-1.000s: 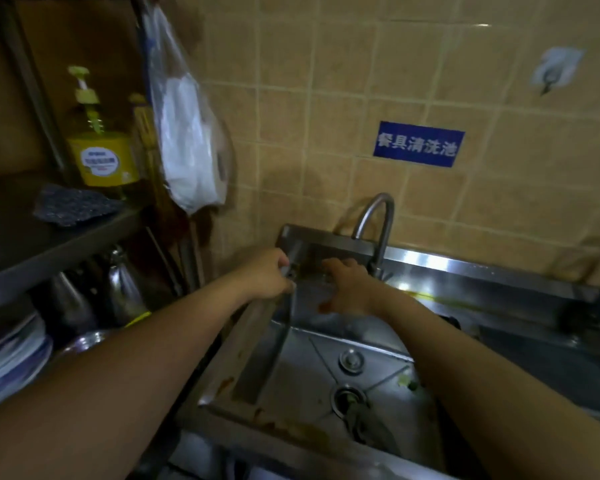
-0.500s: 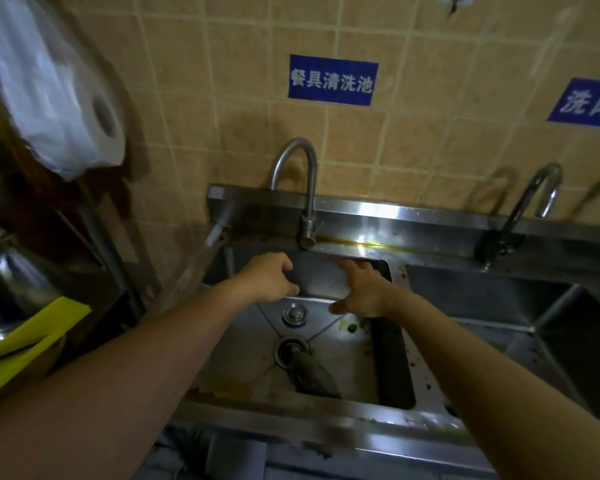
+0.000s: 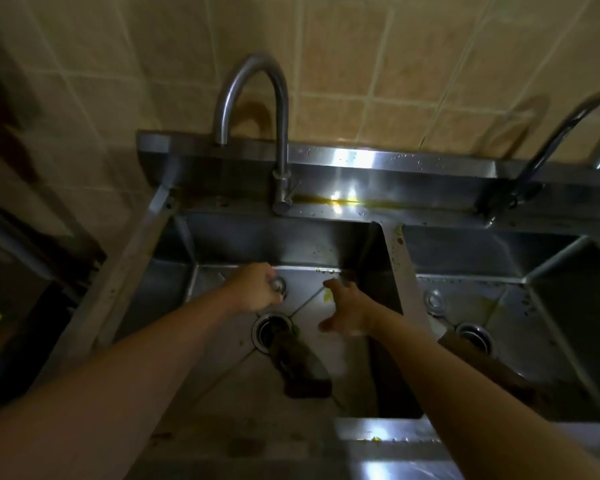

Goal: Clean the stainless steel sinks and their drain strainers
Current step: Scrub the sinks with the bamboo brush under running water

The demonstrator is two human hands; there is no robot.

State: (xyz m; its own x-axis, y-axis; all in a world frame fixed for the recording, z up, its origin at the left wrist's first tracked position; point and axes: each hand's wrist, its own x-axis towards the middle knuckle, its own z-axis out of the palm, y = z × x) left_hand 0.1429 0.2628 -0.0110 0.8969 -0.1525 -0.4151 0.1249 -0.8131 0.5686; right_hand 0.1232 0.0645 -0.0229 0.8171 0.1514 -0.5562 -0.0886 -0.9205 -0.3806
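Note:
The left steel sink (image 3: 274,242) has green food bits on its floor and back edge. Its drain strainer (image 3: 269,332) sits in the middle, and a dark rag (image 3: 300,370) lies from the drain toward me. My left hand (image 3: 252,289) is down in the basin, fingers curled around a small round metal knob (image 3: 278,284) just behind the drain. My right hand (image 3: 347,311) hovers open over the basin floor to the right, fingers spread, holding nothing. The right sink (image 3: 482,247) shows its own drain strainer (image 3: 473,337) and green smears.
A gooseneck faucet (image 3: 281,109) rises over the left basin and a second faucet (image 3: 568,126) stands at the right. Yellow grime streaks the back ledge (image 3: 347,201). Tiled wall behind. A dark shelf unit (image 3: 32,258) stands left of the sink.
My view dropped and closed in on the left basin. Both hands moved down from the sink's back edge into the basin, the left onto the knob and the right opening over the floor.

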